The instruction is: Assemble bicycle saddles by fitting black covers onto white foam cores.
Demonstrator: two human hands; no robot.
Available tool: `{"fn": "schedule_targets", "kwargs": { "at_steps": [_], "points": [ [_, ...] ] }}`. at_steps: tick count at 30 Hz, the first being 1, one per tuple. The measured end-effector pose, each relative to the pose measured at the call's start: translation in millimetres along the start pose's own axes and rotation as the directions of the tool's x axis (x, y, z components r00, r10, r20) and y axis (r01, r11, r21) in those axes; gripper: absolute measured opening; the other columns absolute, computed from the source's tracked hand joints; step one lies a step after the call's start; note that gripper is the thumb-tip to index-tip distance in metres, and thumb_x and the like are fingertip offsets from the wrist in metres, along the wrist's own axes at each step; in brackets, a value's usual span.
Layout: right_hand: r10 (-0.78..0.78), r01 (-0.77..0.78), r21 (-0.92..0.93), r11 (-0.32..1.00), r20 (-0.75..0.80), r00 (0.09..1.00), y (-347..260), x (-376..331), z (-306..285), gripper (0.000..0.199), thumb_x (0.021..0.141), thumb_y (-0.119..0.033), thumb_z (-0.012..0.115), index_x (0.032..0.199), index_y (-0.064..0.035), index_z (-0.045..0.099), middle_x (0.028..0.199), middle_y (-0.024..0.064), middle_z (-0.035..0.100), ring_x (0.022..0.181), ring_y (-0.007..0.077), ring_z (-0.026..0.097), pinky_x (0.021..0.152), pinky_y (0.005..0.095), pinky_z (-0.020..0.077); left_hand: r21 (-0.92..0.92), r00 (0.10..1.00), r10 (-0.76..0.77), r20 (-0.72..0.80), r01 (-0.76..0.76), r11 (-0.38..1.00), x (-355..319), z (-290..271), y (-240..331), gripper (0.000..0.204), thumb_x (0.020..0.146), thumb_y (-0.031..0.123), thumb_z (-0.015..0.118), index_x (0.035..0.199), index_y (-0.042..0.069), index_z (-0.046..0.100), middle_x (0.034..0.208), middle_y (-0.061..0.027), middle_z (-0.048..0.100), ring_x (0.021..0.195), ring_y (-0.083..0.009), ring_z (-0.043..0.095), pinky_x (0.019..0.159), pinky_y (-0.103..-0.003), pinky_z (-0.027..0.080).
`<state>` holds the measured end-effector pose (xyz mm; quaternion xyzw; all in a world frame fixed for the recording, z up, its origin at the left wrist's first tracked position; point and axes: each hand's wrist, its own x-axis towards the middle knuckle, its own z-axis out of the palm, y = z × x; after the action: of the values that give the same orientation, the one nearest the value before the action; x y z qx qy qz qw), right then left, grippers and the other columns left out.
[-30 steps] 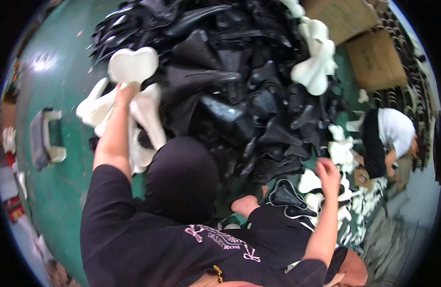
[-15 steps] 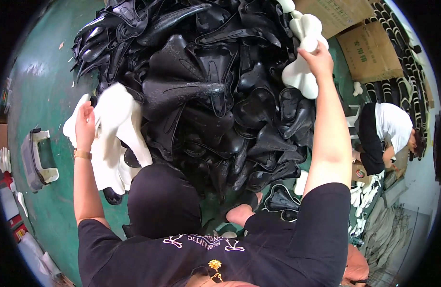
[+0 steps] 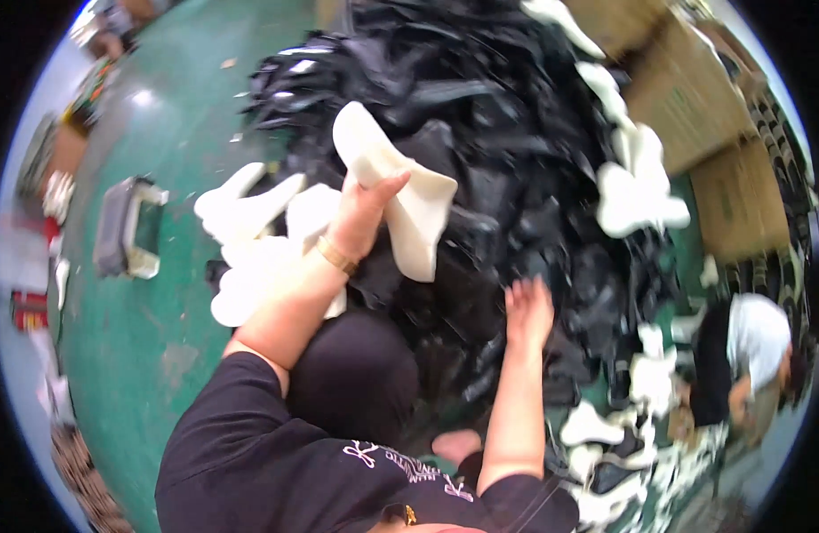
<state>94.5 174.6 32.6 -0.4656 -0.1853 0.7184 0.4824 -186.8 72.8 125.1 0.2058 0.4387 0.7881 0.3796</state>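
Observation:
My left hand (image 3: 365, 213) is closed round a white foam bicycle saddle pad (image 3: 415, 218), held up over the left part of a big heap of black saddle covers (image 3: 463, 107). The pad's rounded lobe points up and away, and its other parts spread to the right and downward. My right hand (image 3: 527, 311) is over the near side of the heap, fingers stretched out and slightly blurred, with nothing visible in it. Whether its fingertips touch a cover cannot be made out. Beside my left forearm lies a pile of white saddle pads (image 3: 249, 213), partly hidden by that arm.
More white pads (image 3: 636, 191) rest at the heap's right edge, near cardboard boxes (image 3: 738, 200). A grey-and-white plastic stool (image 3: 125, 226) lies on the green floor (image 3: 187, 373) at left. Another person (image 3: 747, 346) sits at right, near scattered white pieces (image 3: 649, 382).
My right hand has left the white pads at upper right and come down to the near covers. My left hand has lifted a white pad from the left pile. The view has shifted left.

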Motion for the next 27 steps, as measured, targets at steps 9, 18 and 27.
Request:
{"fn": "schedule_targets", "kwargs": {
  "at_steps": [9,18,27],
  "points": [
    [0.276,-0.267,0.126,0.955,-0.060,0.959,32,97,-67,0.027,0.092,-0.033,0.060,0.079,-0.0089,0.059,0.071,0.0003,0.064,0.058,0.0140,0.060,0.057,0.0274,0.0535,-0.339,0.991,-0.009,-0.134,-0.037,0.940,-33,-32,45,0.033,0.090,0.033,0.062,0.107,0.005,0.056,0.094,-0.0058,0.064,0.083,-0.0158,0.063,0.077,-0.032,0.051],
    [-0.091,0.171,-0.287,0.942,0.272,0.958,-34,-62,-11,0.028,0.095,-0.024,0.052,0.106,0.0009,0.057,0.099,0.0127,0.064,0.092,0.0220,0.064,0.079,0.0337,0.0529,-0.316,0.998,0.062,0.011,-0.055,0.947,-63,3,85,0.050,0.094,0.049,0.050,0.117,0.005,0.054,0.105,-0.0073,0.063,0.094,-0.0173,0.062,0.087,-0.033,0.050],
    [-0.649,0.626,-0.317,0.712,0.042,0.759,-115,-217,-82,0.022,0.093,-0.016,0.053,0.107,-0.0006,0.060,0.100,0.0038,0.059,0.090,0.0134,0.054,0.084,0.0263,0.0431,-0.149,0.835,-0.454,0.312,0.515,0.844,-145,73,30,0.048,0.097,0.047,0.043,0.124,0.008,0.049,0.103,-0.0074,0.061,0.096,-0.0185,0.059,0.089,-0.035,0.047]
  ]
}}
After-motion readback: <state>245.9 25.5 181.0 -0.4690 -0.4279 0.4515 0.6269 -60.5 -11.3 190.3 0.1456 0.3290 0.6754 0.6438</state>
